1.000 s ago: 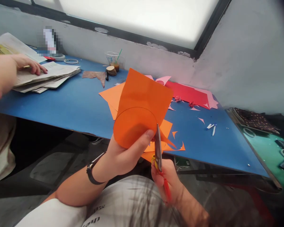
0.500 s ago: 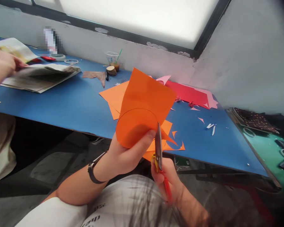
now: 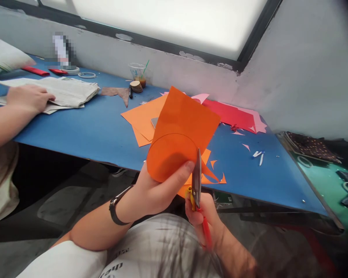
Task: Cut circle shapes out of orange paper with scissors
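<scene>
Since the earlier frame, the orange sheet (image 3: 188, 116) has shifted rightward in the head view, and a co-worker's hand (image 3: 29, 98) has come down on the paper stack (image 3: 72, 92). The left hand (image 3: 159, 193) grips the sheet's rounded lower end, thumb on top, over the near edge of the table (image 3: 110, 143); the right hand (image 3: 211, 210) is wrapped around scissors (image 3: 196, 179), blades at the sheet's right side.
</scene>
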`<state>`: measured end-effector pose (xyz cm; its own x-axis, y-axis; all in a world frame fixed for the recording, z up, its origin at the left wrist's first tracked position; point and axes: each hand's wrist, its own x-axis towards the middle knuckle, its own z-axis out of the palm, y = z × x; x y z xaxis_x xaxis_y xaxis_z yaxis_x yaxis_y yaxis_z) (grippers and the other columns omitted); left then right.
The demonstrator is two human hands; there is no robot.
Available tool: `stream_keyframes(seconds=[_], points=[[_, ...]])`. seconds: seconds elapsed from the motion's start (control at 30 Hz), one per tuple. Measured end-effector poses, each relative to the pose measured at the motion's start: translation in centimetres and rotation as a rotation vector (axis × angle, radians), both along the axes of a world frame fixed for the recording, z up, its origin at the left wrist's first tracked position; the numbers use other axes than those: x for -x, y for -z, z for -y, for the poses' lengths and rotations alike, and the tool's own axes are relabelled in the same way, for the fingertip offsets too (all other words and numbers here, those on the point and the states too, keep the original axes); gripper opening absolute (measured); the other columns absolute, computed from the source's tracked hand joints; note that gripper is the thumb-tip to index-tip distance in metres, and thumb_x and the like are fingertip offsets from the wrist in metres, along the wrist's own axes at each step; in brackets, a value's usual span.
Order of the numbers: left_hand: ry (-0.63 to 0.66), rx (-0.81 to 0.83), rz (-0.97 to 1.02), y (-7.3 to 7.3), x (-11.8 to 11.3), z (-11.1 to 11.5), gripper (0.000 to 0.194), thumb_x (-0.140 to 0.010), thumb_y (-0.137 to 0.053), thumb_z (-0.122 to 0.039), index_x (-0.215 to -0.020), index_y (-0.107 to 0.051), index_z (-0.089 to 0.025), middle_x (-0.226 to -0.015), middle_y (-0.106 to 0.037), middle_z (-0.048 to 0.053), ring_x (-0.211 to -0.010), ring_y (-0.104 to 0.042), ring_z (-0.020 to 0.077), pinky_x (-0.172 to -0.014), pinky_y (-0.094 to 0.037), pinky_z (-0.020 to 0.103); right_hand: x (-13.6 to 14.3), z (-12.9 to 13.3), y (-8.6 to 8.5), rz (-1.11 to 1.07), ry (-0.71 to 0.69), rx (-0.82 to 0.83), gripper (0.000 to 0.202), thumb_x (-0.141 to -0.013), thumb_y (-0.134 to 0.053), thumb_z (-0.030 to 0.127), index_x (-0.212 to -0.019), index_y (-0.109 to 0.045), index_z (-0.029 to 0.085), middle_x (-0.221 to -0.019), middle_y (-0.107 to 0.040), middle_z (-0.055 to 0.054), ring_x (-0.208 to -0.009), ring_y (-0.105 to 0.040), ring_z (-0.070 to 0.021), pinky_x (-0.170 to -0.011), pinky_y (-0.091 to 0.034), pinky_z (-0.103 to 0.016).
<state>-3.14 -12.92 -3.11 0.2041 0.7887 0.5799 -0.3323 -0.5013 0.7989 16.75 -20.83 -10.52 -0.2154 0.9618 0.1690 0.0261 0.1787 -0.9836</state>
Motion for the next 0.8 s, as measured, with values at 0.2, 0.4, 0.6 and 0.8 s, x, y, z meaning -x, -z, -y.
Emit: stream_keyframes(seconds=[0.2, 0.4, 0.6, 0.8], points=[[0.065, -0.016, 0.018, 0.11, 0.17, 0.03, 0.023, -0.124, -0.086, -0.026, -0.136, -0.103, -0.037, -0.119, -0.099, 0.005, -0.109, -0.093, 0.035, -0.103, -0.076, 0.051, -0.02, -0.07, -0.06, 0.062, 0.015, -0.055, 0.092, -0.105, -0.076, 0.109, -0.072, -0.05, 0.027, -0.065, -0.042, 0.006, -0.059, -0.036, -0.0141, -0.057, -0.027, -0.034], [0.015, 0.025, 0.022, 0.39, 0.19, 0.21, 0.012, -0.123, -0.09, -0.031, -0.13, -0.1, -0.033, -0.114, -0.097, 0.006, -0.104, -0.091, 0.0344, -0.098, -0.077, 0.05, -0.03, 0.08, -0.17, 0.043, 0.009, -0.036, 0.095, -0.102, -0.076, 0.114, -0.073, -0.048, 0.028, -0.064, -0.039, 0.007, -0.059, -0.032, -0.0131, -0.055, -0.024, -0.034], [0.024, 0.045, -0.018, 0.09, 0.15, 0.31, 0.014, -0.124, -0.088, -0.037, -0.125, -0.1, -0.031, -0.108, -0.092, 0.008, -0.1, -0.086, 0.0334, -0.094, -0.075, 0.049, 0.27, 0.6, 0.42, -0.001, 0.0, 0.024, 0.092, -0.101, -0.083, 0.111, -0.075, -0.051, 0.028, -0.065, -0.043, 0.006, -0.059, -0.035, -0.014, -0.055, -0.026, -0.034], [0.023, 0.049, -0.016, 0.18, 0.2, 0.26, 0.011, -0.122, -0.09, -0.038, -0.125, -0.101, -0.034, -0.113, -0.096, 0.007, -0.103, -0.089, 0.0369, -0.095, -0.077, 0.053, 0.16, 0.38, 0.39, 0.043, 0.032, 0.024, 0.098, -0.097, -0.072, 0.121, -0.073, -0.049, 0.029, -0.065, -0.038, 0.007, -0.061, -0.032, -0.0152, -0.057, -0.025, -0.035]])
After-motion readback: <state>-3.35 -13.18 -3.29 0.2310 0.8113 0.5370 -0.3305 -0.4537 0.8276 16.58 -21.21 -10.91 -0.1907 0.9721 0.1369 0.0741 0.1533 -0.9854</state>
